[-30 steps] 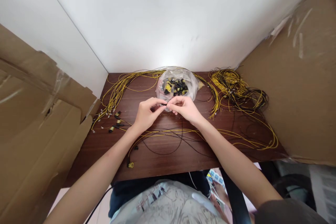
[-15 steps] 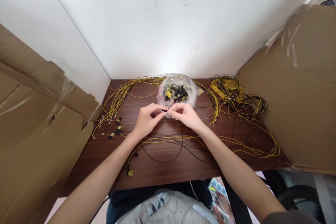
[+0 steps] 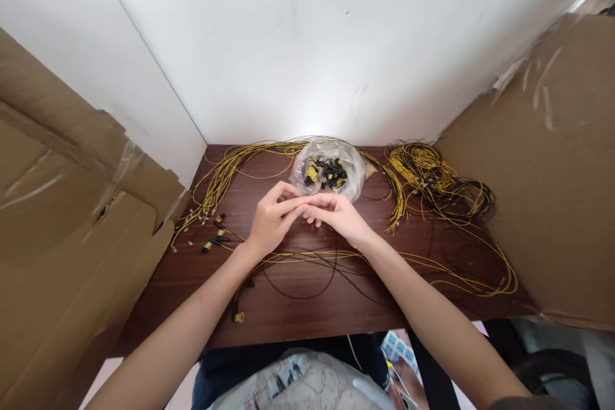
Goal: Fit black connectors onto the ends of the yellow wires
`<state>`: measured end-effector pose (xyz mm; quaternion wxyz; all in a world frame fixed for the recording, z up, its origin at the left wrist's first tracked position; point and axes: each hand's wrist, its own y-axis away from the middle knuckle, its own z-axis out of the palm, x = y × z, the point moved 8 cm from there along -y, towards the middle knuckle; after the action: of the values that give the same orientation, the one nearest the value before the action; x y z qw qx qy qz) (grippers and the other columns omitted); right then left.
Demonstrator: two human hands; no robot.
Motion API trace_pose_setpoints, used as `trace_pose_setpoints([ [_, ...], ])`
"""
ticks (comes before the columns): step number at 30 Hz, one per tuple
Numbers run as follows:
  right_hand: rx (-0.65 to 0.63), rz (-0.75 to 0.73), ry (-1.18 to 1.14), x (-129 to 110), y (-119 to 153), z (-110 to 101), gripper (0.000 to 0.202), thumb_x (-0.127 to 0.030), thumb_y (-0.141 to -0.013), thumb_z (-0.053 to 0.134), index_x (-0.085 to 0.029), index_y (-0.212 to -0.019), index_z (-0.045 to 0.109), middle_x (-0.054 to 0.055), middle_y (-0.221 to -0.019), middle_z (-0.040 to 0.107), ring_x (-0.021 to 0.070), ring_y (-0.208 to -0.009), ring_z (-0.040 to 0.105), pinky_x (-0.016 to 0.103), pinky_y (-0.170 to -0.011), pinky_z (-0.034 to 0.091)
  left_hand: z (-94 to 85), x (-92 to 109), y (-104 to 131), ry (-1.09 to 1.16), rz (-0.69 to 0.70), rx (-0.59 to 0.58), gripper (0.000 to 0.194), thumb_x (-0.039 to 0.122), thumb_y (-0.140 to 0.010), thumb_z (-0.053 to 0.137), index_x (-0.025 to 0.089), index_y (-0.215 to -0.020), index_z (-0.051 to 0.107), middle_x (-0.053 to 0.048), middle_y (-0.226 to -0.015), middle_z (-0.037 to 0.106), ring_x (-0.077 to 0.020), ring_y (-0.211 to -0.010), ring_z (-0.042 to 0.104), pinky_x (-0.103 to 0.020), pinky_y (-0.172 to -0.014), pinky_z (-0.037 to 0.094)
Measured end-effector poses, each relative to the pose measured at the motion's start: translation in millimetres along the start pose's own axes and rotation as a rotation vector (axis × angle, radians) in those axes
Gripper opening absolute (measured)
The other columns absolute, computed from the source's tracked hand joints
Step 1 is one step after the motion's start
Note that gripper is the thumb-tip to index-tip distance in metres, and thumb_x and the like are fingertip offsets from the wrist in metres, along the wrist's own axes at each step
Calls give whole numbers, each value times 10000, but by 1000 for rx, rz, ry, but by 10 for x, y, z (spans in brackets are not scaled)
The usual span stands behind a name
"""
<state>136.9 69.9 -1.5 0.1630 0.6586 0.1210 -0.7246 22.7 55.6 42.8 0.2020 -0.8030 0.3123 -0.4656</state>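
Note:
My left hand (image 3: 276,214) and my right hand (image 3: 336,214) meet fingertip to fingertip above the middle of the table, both closed in a pinch. The small black part between them is now hidden behind the fingers. Just beyond them sits a clear plastic bag (image 3: 354,182) holding black and yellow connector pieces (image 3: 331,172). A dark thin wire (image 3: 335,269) hangs in a loop below my hands. Under my forearms, yellow wires (image 3: 298,257) run across the table. By my left forearm lies a black connector with a yellow cap (image 3: 239,317).
Yellow wires with small metal ends (image 3: 218,182) lie at the back left, near several black-and-yellow connectors (image 3: 216,240). A tangled bundle of yellow and black wire (image 3: 427,170) is at the back right. Cardboard panels (image 3: 542,173) flank the brown table (image 3: 307,327); a white wall (image 3: 298,45) stands behind.
My fingers have closed further together, covering the black part that showed between them. The view has shifted slightly; the things on the table look unmoved.

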Motion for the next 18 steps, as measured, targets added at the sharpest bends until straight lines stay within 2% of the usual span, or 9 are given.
trace_pose_setpoints([
  [3,1,70,-102,30,7,-15,217,-326,-676,722,-140,-777,675,0,-631,615,76,-564,536,183,-518,408,-72,-1,-26,-28,-3,48,190,238,-852,562,218,-974,706,-62,-888,577,-138,-784,550,-257,-669,452],
  [6,40,153,-237,44,12,-109,220,-296,-651,741,-126,-773,671,1,-627,617,73,-561,549,175,-515,419,-251,-149,-74,1,-148,165,174,255,-850,566,184,-879,722,-47,-788,607,-117,-701,547,-239,-646,441],
  [9,76,165,-313,2,3,-234,214,-287,-658,733,-116,-770,673,3,-626,611,70,-549,547,177,-509,427,-477,-440,-60,195,-388,344,225,315,-843,570,140,-803,704,-23,-614,599,-88,-542,503,-204,-538,417],
  [12,131,118,-367,-61,-13,-379,185,-270,-664,721,-113,-746,669,-4,-596,592,65,-529,528,180,-511,436,-694,-727,29,472,-566,573,272,383,-781,637,116,-731,655,-16,-598,597,-68,-484,486,-180,-483,417],
  [15,221,82,-411,-95,-16,-540,161,-246,-653,716,-117,-735,666,-15,-581,573,62,-528,520,178,-523,450,-810,-951,112,700,-690,691,277,409,-775,645,140,-718,610,3,-615,601,-51,-474,502,-162,-492,453],
  [18,316,73,-461,-111,-4,-698,146,-242,-650,701,-138,-742,654,-30,-592,560,61,-526,516,181,-535,470,-900,-1095,184,798,-752,780,253,384,-833,590,169,-700,578,20,-625,606,-39,-505,542,-133,-553,487],
])
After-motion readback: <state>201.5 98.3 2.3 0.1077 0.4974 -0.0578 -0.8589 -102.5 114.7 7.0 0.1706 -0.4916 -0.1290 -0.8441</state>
